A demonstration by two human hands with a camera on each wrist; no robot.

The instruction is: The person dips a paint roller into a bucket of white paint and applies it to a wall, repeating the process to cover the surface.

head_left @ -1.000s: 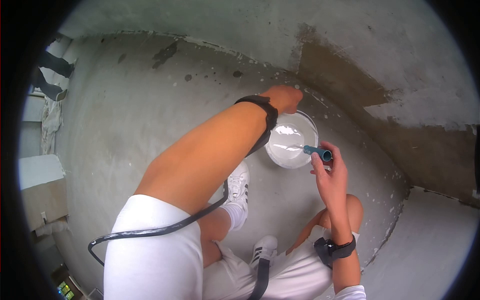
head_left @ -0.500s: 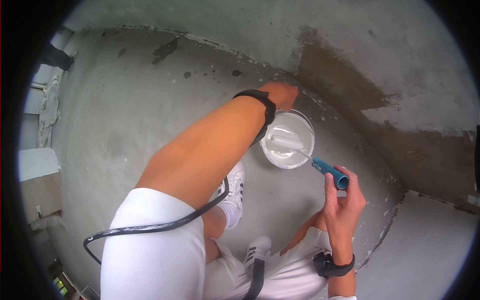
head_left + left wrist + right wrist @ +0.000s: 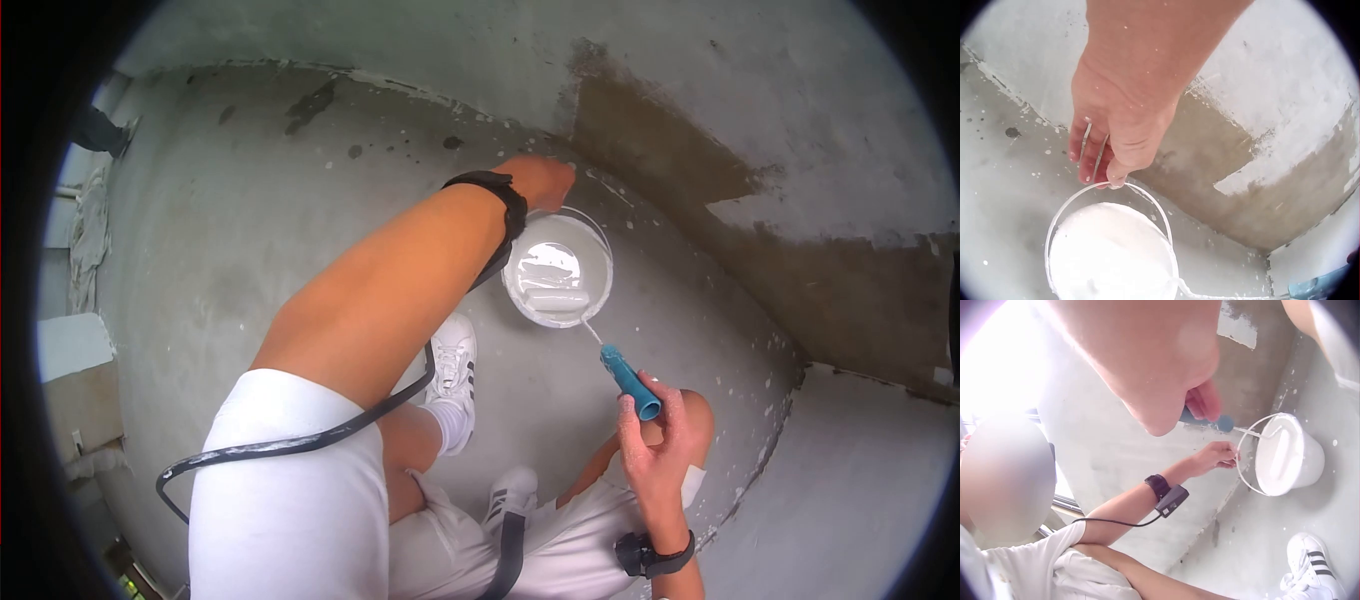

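On the floor near the wall: bucket [image 3: 1311, 464] of white paint, roller sleeve [image 3: 556, 300] lying inside toward the person. Judgement: loading seems best done with light, slow turns across the surface, excess pressed off at the inner wall, bucket held steady. Right hand [image 3: 657, 450]: grip closed, thumb and fingers about the teal handle [image 3: 630, 383] by its open end. Left hand [image 3: 541, 184]: grip closed, thumb and fingertips pinching the raised bail [image 3: 1077, 192].

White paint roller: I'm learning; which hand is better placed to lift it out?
Right, likely: right hand holds its blue tubular handle; left hand pinches the thin bail on the round white bucket.
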